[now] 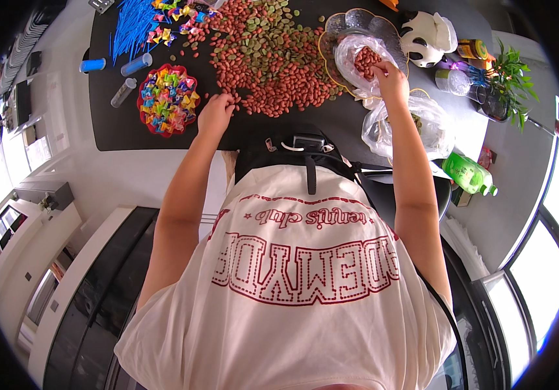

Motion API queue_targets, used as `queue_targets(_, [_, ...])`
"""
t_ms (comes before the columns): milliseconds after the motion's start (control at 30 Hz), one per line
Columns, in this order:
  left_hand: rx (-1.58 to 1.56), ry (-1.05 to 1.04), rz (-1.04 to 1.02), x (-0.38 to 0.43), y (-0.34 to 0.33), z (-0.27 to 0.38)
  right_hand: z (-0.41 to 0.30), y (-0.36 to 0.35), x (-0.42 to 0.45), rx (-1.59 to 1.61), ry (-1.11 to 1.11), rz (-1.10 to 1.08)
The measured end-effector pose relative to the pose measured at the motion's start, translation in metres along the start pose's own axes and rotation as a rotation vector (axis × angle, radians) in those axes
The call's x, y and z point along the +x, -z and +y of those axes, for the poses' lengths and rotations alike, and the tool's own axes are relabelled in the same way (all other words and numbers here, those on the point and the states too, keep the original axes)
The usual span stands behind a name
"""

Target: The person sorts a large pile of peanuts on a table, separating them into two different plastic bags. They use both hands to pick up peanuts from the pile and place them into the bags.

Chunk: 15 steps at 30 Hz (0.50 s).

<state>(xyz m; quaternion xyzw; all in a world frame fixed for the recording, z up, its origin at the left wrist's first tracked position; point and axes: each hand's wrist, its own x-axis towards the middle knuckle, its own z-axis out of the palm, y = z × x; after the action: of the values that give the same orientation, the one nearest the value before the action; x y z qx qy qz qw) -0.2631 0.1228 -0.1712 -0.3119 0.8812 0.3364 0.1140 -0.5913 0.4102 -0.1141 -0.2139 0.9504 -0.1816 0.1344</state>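
Observation:
A wide pile of red peanuts (279, 92) mixed with flat green beans (260, 34) is spread over the dark table. At its near left edge rests my left hand (217, 113), fingers curled down by a few stray peanuts; whether it pinches one is hidden. My right hand (392, 84) is over a clear plastic bag (345, 58) holding red peanuts (366, 61). Its thumb and fingertips are close together at the bag's mouth, and I cannot make out anything between them. The bag sits in a gold-rimmed, scalloped glass bowl (334, 30).
Below my right wrist is a second plastic bag (438, 129) with some green pieces. A red dish (142, 100) of folded paper stars stands left, beside small tubes (123, 92). Blue sticks (131, 27) lie behind. A panda figure (423, 41), plant (516, 83) and green bottle (467, 173) are right.

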Motion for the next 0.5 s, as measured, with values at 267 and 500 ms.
queue_targets(267, [0.079, 0.058, -0.029, -0.025, -0.008, -0.011, 0.002, -0.008, 0.0, -0.056, -0.062, -0.051])
queue_targets(500, [0.125, 0.034, -0.066, -0.018, -0.018, -0.019, -0.004, -0.012, 0.003, -0.095, -0.061, -0.062])
